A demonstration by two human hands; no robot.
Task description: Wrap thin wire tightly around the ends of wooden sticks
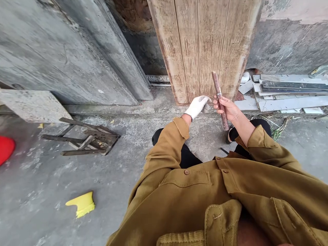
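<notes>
My right hand [229,108], bare, is closed around the middle of a reddish-brown stick [216,82]. The stick is about as thick as a finger or two, and a pale ring shows on it just above my fingers. It tilts slightly, its upper end in front of the wooden panel and its lower end near my shoe. Beside it, my left hand [197,107] wears a white glove, with its fingers curled together close to my right fingertips. A faint thin strand seems to run between the hands, but what the gloved fingers pinch is too small to make out.
A grooved wooden panel [205,44] leans on the wall ahead. Grey slabs [102,61] stand at left, near a tipped-over wooden stool [88,138]. A yellow boot-shaped piece [83,204] and a red object [5,149] lie left. Stacked strips [292,92] line the right wall.
</notes>
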